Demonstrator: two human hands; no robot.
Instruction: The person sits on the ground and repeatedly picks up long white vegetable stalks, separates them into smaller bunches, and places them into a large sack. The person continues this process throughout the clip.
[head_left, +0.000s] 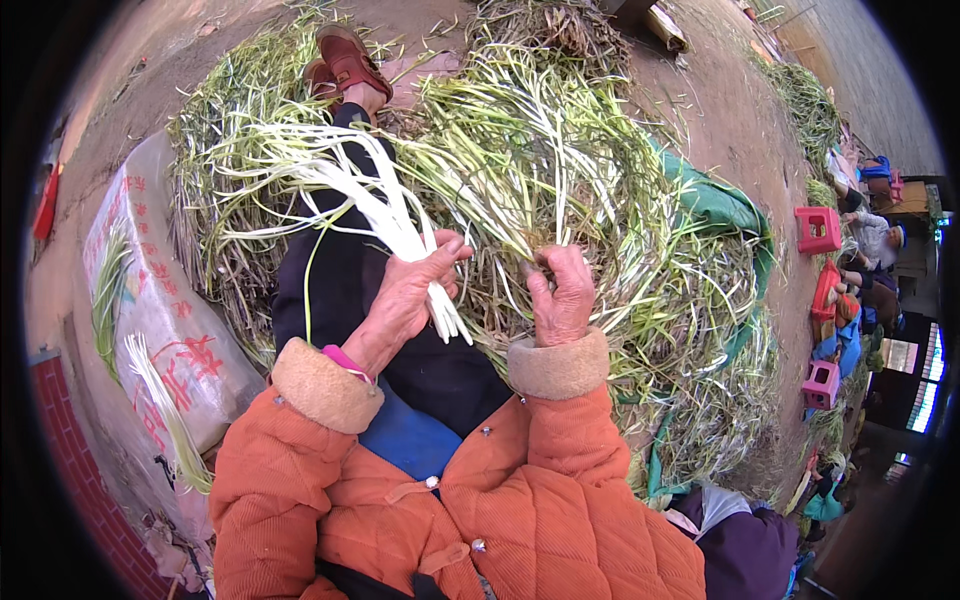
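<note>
My left hand is closed around a bunch of pale, white-stemmed leafy greens; the cut-looking stem ends stick out below the fist and the thin leaves fan to the upper left. To its right, my right hand pinches the lower end of a few thin stalks whose pale green leaves spread upward. Which of these are held and which lie behind is hard to tell. Beneath and beyond both hands lies a large heap of the same greens, mixed with dry, brownish leaves.
At left, a stuffed white plastic sack bears red writing, with small bunches of greens on it. A green cloth edges the heap. Pink plastic stools and several people sit far right. A purple bundle lies lower right.
</note>
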